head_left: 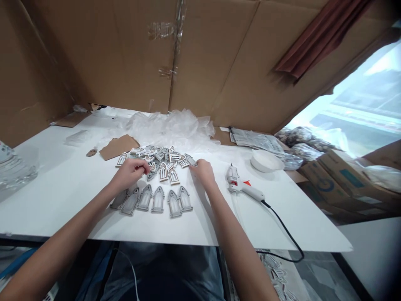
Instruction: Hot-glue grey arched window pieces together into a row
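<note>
My right hand (203,172) pinches a small grey arched window-shaped piece (189,159) at the right edge of a pile. On the pile's left side is my left hand (133,170), its fingers curled together; whatever they may hold is hidden. The pile (161,155) mixes grey arched pieces with white-and-brown ones patterned like gothic windows. Two of the patterned pieces (169,173) lie at its front. Closer to me, several grey arched window pieces (158,200) lie in a rough row, points facing away; the leftmost is partly covered by my left wrist.
A white glue gun (239,184) with a black cord lies on the white table (200,232), right of my arm. Beyond it sits a white bowl (267,161). Crumpled clear plastic (172,127) and a cardboard scrap (119,146) lie behind the pile. Tall cardboard walls (200,54) enclose the back.
</note>
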`<state>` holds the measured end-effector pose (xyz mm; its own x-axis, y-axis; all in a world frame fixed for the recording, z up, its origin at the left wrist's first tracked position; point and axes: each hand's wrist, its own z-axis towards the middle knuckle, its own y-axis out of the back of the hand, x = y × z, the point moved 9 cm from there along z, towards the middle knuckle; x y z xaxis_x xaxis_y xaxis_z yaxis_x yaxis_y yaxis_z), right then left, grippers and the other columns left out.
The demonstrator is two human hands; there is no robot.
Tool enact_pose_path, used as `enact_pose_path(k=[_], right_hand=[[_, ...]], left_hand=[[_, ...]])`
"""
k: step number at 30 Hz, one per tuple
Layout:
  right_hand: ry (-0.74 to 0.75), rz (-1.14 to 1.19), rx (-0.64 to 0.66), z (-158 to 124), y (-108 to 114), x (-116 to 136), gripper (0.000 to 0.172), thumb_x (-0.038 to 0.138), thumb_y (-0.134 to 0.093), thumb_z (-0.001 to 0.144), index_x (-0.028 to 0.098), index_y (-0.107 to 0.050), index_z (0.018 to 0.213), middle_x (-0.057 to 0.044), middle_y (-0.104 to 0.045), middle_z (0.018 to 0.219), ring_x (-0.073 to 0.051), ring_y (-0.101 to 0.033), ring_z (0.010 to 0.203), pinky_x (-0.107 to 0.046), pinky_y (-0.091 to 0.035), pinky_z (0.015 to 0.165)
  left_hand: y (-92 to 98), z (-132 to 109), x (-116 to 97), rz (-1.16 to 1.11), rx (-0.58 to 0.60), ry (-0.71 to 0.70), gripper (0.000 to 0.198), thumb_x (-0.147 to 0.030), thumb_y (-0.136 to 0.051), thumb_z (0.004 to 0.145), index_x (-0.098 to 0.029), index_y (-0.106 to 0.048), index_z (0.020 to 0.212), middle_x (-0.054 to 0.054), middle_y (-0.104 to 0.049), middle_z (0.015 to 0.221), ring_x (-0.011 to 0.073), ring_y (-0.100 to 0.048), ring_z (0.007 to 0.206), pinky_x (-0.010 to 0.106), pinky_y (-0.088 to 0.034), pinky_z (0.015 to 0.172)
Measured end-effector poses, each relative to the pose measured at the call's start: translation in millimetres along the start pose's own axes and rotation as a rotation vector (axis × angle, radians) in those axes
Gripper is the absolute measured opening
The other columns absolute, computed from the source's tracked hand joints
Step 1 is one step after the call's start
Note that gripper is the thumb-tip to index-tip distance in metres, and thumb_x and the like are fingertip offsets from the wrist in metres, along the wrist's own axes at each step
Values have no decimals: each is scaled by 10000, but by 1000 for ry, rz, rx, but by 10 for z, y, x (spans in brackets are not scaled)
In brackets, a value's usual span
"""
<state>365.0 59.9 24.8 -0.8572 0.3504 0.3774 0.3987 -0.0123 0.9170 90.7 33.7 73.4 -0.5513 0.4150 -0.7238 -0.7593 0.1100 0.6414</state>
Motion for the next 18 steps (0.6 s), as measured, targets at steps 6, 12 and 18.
enact_pose_path(k=[6,12,18], right_hand=[[-1,-107,57,-359,103,-120,286,391,-663,876,132,-655,997,-81,-681,996,-182,-655,871,-341,-532,762],[73,-99,56,-725,231,-42,347,426,-713,791,123,-694,960,-154,-714,929,-230,-673,830,-270,-438,619],[239,-142,110,-693,-61,601,368,457,-721,804,136,-673,978,-109,-695,1018,-197,-654,899,-302,-504,761]], left_hand=[[102,0,38,48,-59,30,233,-182,-401,716,-190,-617,630,-28,-556,549,131,-433,499,258,-322,532],[0,51,-15,34,-34,-29,214,-176,-393,702,-197,-577,596,-4,-601,631,162,-515,629,268,-373,635],[-39,-18,63,-7,-47,-73,218,-138,-387,753,-195,-507,581,-11,-521,622,155,-497,640,278,-375,662]])
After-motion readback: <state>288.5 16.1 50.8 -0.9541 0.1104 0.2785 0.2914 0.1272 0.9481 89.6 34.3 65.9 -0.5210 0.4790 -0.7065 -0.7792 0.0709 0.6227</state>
